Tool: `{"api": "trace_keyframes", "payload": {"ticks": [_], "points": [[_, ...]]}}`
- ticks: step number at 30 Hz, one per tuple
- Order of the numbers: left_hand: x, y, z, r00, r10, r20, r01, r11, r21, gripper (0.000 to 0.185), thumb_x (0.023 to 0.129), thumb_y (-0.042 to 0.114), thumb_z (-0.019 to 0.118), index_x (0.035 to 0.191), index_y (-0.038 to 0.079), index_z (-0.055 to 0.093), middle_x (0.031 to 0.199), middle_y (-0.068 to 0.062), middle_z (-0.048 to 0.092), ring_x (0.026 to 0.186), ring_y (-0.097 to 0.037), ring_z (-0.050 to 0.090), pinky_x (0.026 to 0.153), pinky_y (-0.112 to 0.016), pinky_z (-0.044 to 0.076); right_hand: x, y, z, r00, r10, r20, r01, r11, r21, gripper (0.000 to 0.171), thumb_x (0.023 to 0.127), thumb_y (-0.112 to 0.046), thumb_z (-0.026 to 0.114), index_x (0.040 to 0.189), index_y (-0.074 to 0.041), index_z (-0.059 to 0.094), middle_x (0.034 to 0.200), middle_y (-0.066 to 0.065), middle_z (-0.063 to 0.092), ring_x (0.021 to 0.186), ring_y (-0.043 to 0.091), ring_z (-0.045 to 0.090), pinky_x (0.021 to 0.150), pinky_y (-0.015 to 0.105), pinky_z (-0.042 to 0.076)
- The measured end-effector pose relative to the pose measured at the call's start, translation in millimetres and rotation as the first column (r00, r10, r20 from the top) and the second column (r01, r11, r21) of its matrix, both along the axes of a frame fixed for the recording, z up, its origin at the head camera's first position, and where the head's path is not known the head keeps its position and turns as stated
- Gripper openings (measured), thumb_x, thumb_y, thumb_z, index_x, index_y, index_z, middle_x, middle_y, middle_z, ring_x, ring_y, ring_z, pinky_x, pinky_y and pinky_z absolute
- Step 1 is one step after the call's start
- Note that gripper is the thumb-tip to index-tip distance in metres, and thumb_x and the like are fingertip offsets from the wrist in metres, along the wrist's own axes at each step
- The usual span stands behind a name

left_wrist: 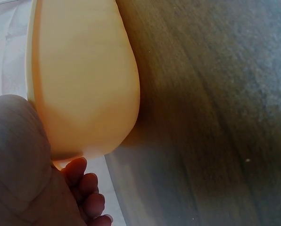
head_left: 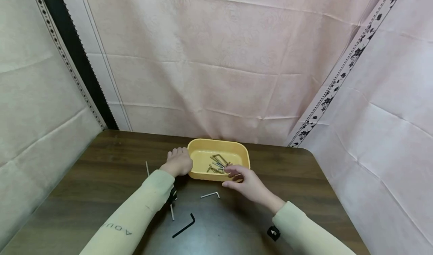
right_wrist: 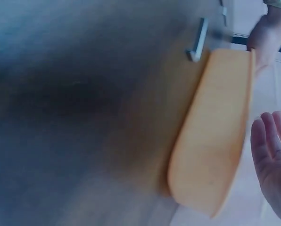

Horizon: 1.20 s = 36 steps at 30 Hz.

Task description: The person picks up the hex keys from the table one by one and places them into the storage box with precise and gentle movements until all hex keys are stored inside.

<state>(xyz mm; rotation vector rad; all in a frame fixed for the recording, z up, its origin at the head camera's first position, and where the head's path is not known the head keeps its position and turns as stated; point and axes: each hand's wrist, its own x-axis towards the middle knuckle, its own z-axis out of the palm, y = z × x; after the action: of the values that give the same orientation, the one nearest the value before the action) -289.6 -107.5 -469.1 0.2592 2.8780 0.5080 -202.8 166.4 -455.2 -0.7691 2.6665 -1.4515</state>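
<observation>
Right wrist view motion-blurred, left hand (left_wrist: 22, 174) cut by frame edge, tray (left_wrist: 84, 80) interior hidden

You are looking down at a dark brown wooden table (head_left: 101, 172) with rounded far corners; its top carries a soft sheen toward 6 o'clock. Pale pink cloth (head_left: 220, 59) hangs behind it at 12 o'clock, creased in horizontal fold lines. At 10 o'clock a black strip (head_left: 72, 56) with a dotted border runs down to the table's corner. At 2 o'clock a floral trim (head_left: 341, 78) slants down the cloth. More cloth closes both sides. The light is even and soft.
</observation>
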Motion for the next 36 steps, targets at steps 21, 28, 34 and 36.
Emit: {"api": "trace_keyframes", "payload": {"ticks": [21, 28, 34, 36], "points": [[-1.3, 0, -4.3, 1.0, 0.017, -0.006, -0.017, 1.0, 0.023, 0.034, 0.096, 0.02, 0.033, 0.121, -0.003, 0.041, 0.108, -0.017, 0.04, 0.099, -0.034, 0.033, 0.092, -0.048, 0.024, 3.5, -10, -48.3, 0.992, 0.124, 0.026, -0.126, 0.946, 0.3, 0.047, 0.083, -0.031, 0.077, 0.121, -0.006, 0.062, 0.108, 0.002, 0.063, 0.1, 0.018, 0.058, 0.086, 0.032, 0.047], [0.1, 2, -2.2, 1.0, 0.025, 0.003, -0.025, 0.999, 0.024, 0.036, 0.097, 0.02, 0.034, 0.122, -0.004, 0.041, 0.108, -0.017, 0.04, 0.1, -0.034, 0.033, 0.092, -0.048, 0.024, -1.9, -21, -52.7, 0.989, 0.139, 0.053, -0.149, 0.934, 0.326, 0.043, 0.084, -0.032, 0.076, 0.119, -0.01, 0.063, 0.107, -0.002, 0.063, 0.096, 0.013, 0.057, 0.085, 0.03, 0.046], [1.2, 1, -0.5, 1.0, 0.019, -0.005, -0.019, 0.999, 0.026, 0.034, 0.096, 0.019, 0.034, 0.12, -0.004, 0.042, 0.107, -0.017, 0.04, 0.099, -0.034, 0.033, 0.091, -0.048, 0.024, -2.6, -29, -54.5, 0.987, 0.158, 0.014, -0.152, 0.914, 0.377, 0.027, 0.087, -0.027, 0.073, 0.109, -0.012, 0.065, 0.097, -0.004, 0.059, 0.089, 0.01, 0.056, 0.079, 0.026, 0.046], [1.5, 0, -0.4, 1.0, 0.018, -0.006, -0.018, 0.999, 0.029, 0.034, 0.096, 0.019, 0.034, 0.119, -0.003, 0.042, 0.107, -0.017, 0.041, 0.099, -0.034, 0.033, 0.091, -0.049, 0.024, -2.2, -30, -54.7, 0.988, 0.152, 0.016, -0.146, 0.908, 0.392, 0.023, 0.087, -0.025, 0.073, 0.105, -0.014, 0.065, 0.094, -0.006, 0.058, 0.088, 0.01, 0.055, 0.077, 0.025, 0.046]]}}
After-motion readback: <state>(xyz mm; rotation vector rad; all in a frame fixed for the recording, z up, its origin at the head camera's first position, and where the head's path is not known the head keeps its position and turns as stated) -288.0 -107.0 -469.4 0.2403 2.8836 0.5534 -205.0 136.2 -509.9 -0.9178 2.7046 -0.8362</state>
